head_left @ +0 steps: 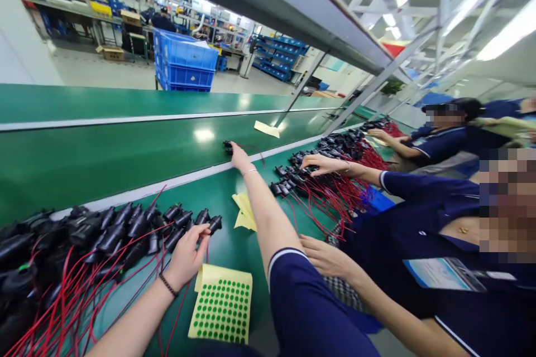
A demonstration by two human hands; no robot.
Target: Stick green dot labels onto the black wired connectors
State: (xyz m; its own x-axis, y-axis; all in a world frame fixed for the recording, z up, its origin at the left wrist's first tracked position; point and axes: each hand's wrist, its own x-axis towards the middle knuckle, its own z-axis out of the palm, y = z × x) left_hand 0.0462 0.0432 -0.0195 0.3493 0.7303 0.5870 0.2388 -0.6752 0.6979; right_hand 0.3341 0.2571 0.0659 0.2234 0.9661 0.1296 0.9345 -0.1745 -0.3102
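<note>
My right hand (240,158) reaches out over the green belt (163,139), its fingers closed on a small black cylindrical part (228,147) with a thin red wire trailing right. Nearer to me, my left hand (190,256) pinches another black cylindrical part (215,224) at the end of a row; its fingertips are partly hidden. Left of that hand lies a large pile of similar black parts (113,237) with tangled red wires (67,295). A pale yellow sheet of round green stickers (221,307) lies below my left hand.
Crumpled yellow paper (245,212) lies beside my right forearm; a yellow strip (267,129) rests on the belt. To the right, a co-worker's hand (322,164) touches another pile of black parts (330,148). A metal shelf frame (355,17) spans overhead. Blue crates (184,61) stand beyond.
</note>
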